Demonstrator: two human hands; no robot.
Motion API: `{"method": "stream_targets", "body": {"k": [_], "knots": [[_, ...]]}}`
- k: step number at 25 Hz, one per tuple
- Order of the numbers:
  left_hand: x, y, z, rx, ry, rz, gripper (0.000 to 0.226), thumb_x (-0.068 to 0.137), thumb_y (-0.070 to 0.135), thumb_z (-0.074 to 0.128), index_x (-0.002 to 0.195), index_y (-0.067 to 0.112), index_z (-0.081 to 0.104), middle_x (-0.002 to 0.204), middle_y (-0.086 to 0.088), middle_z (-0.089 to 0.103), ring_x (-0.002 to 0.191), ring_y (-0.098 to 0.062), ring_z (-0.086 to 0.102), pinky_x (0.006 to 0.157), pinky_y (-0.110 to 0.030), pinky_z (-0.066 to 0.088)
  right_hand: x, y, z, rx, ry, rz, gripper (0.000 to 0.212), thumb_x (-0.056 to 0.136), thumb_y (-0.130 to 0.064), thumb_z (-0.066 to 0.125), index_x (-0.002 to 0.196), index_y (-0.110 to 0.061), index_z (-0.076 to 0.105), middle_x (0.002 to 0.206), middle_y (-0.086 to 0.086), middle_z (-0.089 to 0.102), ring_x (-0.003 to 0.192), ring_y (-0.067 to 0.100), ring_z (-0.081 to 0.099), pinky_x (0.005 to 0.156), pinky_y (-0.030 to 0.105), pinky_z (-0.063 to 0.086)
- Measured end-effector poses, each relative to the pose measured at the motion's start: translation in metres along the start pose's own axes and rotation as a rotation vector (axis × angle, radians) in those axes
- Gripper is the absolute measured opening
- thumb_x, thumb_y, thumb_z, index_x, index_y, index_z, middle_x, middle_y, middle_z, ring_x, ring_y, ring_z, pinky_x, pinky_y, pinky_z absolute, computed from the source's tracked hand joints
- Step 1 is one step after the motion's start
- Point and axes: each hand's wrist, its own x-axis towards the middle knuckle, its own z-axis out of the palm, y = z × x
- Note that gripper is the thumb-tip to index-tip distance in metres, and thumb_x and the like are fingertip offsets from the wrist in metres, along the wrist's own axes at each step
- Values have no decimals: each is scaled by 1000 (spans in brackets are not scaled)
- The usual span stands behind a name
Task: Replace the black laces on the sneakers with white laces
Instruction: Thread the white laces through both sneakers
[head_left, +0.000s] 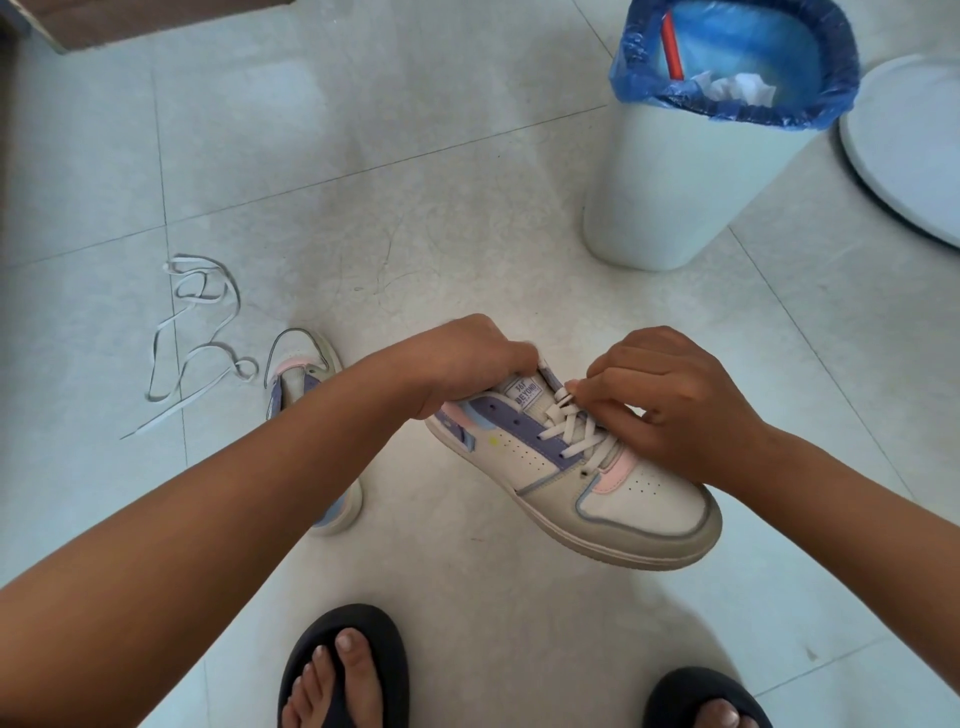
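Note:
A white, purple and pink sneaker is held above the tiled floor, toe pointing toward me and to the right. A white lace criss-crosses its eyelets. My left hand grips the sneaker's collar by the tongue. My right hand pinches the white lace at the top eyelets. The second sneaker stands on the floor to the left, mostly hidden behind my left forearm. A loose white lace lies tangled on the floor further left. No black lace is visible.
A white bin with a blue liner stands at the back right, holding paper and a red stick. A round white base lies at the right edge. My feet in dark slippers are at the bottom.

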Motion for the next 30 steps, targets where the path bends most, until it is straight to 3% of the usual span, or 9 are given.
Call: {"method": "stream_targets", "body": {"k": [6,14,19,23,27,30], "knots": [[7,-2,6,7,111,-14,28,84,32,55,63,13,58,64,-4,64,52,-16,58,48,-19,42,10,8,2,-28,-162,-122,6,79,-8,69,76,-9,73,70,2,68,61,25,63,65,33,49],[11,-9,6,-66,95,-85,25,85,31,55,70,11,60,62,-4,64,51,-17,59,47,-19,42,4,2,14,-286,-119,-244,16,88,0,58,82,-5,72,78,6,68,72,24,65,76,34,52],[12,-11,10,-166,66,-90,22,82,26,57,68,9,60,66,-9,64,59,-24,60,61,-29,47,6,4,13,-213,-46,-256,17,89,1,58,78,-3,72,78,8,67,70,25,64,75,35,46],[10,-11,11,-158,80,-107,22,82,28,57,74,9,62,75,-12,68,64,-26,63,61,-30,50,3,4,17,-35,-28,-117,29,93,-1,49,78,0,73,78,11,69,70,27,65,74,35,42],[6,-10,10,-208,57,-108,20,82,25,58,75,7,63,72,-12,65,66,-26,60,66,-32,48,11,3,11,153,-154,-9,17,78,10,62,76,-2,74,79,9,69,72,25,64,71,32,43],[-1,-16,6,-326,-15,-97,20,83,20,59,81,2,65,73,-15,64,69,-28,60,70,-35,47,16,2,-1,469,-310,317,9,80,-9,70,81,-16,76,83,-6,66,82,9,57,76,18,42]]}}
